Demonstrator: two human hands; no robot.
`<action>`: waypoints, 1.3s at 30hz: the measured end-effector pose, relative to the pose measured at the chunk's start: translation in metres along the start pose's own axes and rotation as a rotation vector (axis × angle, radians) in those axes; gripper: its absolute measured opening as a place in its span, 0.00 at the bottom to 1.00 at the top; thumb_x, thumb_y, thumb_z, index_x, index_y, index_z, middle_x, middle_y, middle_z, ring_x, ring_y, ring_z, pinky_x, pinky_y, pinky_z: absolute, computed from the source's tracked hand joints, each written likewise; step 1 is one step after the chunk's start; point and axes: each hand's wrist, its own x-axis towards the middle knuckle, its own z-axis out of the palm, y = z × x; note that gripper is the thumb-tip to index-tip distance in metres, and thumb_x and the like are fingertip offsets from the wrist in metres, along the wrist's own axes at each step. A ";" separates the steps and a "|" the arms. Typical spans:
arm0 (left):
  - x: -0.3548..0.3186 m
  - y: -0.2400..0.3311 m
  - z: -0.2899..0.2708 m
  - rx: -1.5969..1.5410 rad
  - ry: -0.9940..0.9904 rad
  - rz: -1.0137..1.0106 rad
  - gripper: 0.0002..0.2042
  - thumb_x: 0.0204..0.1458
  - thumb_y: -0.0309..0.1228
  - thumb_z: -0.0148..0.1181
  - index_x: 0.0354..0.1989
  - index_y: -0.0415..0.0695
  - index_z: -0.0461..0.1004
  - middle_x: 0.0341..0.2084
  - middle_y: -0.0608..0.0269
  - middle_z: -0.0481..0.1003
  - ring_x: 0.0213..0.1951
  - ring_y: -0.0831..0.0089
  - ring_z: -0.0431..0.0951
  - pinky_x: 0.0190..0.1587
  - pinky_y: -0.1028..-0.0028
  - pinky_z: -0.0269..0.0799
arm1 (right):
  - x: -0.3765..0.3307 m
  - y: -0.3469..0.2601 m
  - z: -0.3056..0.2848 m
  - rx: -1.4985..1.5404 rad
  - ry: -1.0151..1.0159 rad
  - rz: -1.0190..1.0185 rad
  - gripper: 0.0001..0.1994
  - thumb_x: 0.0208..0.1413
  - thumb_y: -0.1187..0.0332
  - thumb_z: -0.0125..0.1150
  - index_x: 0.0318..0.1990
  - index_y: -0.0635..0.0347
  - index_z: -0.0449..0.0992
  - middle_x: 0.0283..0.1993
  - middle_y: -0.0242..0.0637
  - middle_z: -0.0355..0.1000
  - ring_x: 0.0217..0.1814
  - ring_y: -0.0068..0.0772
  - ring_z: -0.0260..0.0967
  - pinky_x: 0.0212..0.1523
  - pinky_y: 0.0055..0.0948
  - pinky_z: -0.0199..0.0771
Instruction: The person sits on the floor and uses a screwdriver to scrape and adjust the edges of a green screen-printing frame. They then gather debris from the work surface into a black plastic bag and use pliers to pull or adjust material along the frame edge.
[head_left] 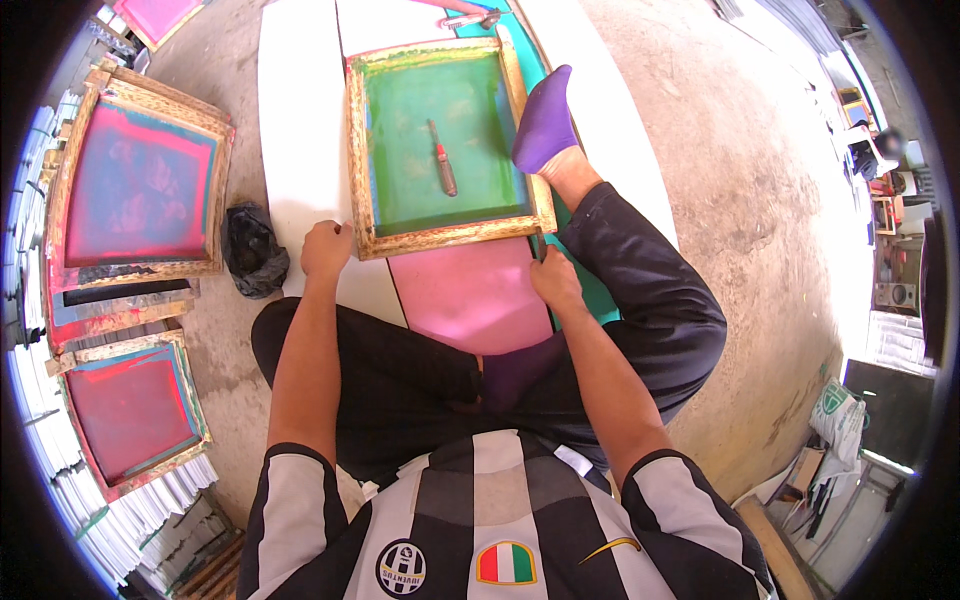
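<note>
The wooden-framed screen [470, 110] with green mesh lay flat in the middle of the scene, on white boards [305, 120] and coloured panels, just beyond the person's folded legs. A screwdriver [445, 168] with a reddish handle rested on the mesh, tip pointing far, right in the middle of the open surface. The left hand [326, 250] was just beside the frame's near left corner, its fingers curled; whether they gripped anything I could not tell. The right hand [556, 278] was at the near right corner, closed narrowly around a thin dark strip [541, 246] that stuck up toward the frame. On the right, a purple-socked foot [547, 120] crowded the frame's right bar and hid part of it, and the bent dark trouser leg [650, 255] closed off that side. A pink panel [470, 290] showed between the hands, with a teal panel [597, 300] right of it. On the left, a crumpled black plastic bag [254, 250] sat close to the left hand. Beyond it stood a pink-and-blue screen [140, 180], a smaller reddish screen [135, 412] nearer, and stacks of white paper [150, 510]. A red-handled tool [470, 18] lay past the far bar, and a white-and-green sack [836, 415] slumped at the near right.
</note>
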 end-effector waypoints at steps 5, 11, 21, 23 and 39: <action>0.001 0.002 0.002 0.002 0.000 0.017 0.21 0.61 0.48 0.59 0.40 0.41 0.85 0.37 0.45 0.84 0.43 0.45 0.84 0.47 0.53 0.78 | -0.001 0.001 -0.002 0.078 -0.019 0.014 0.22 0.63 0.62 0.52 0.59 0.69 0.71 0.54 0.68 0.76 0.59 0.69 0.74 0.63 0.58 0.72; 0.003 0.004 0.003 -0.036 -0.002 0.010 0.20 0.61 0.47 0.58 0.40 0.41 0.85 0.37 0.44 0.84 0.43 0.44 0.84 0.47 0.53 0.78 | 0.003 0.007 0.006 0.114 0.005 0.021 0.22 0.64 0.60 0.55 0.59 0.68 0.73 0.51 0.68 0.77 0.57 0.70 0.74 0.62 0.57 0.72; 0.000 0.000 0.001 -0.098 0.011 0.009 0.20 0.62 0.46 0.57 0.41 0.40 0.85 0.37 0.43 0.84 0.44 0.44 0.84 0.48 0.53 0.77 | 0.013 0.025 0.010 0.454 -0.107 0.017 0.16 0.62 0.64 0.57 0.50 0.67 0.77 0.35 0.57 0.79 0.33 0.52 0.81 0.36 0.49 0.82; -0.004 0.002 0.000 -0.120 0.013 0.000 0.20 0.62 0.46 0.57 0.40 0.40 0.85 0.37 0.43 0.84 0.44 0.43 0.83 0.48 0.53 0.77 | 0.009 0.021 0.006 0.597 -0.146 0.048 0.11 0.61 0.68 0.56 0.47 0.62 0.76 0.27 0.41 0.72 0.22 0.37 0.71 0.24 0.40 0.72; -0.041 0.017 0.000 -0.390 0.076 0.645 0.12 0.55 0.38 0.70 0.42 0.44 0.85 0.38 0.53 0.84 0.37 0.55 0.84 0.41 0.62 0.79 | -0.037 -0.014 0.004 0.889 -0.462 -0.082 0.13 0.62 0.71 0.57 0.53 0.64 0.74 0.27 0.36 0.72 0.22 0.30 0.71 0.22 0.32 0.73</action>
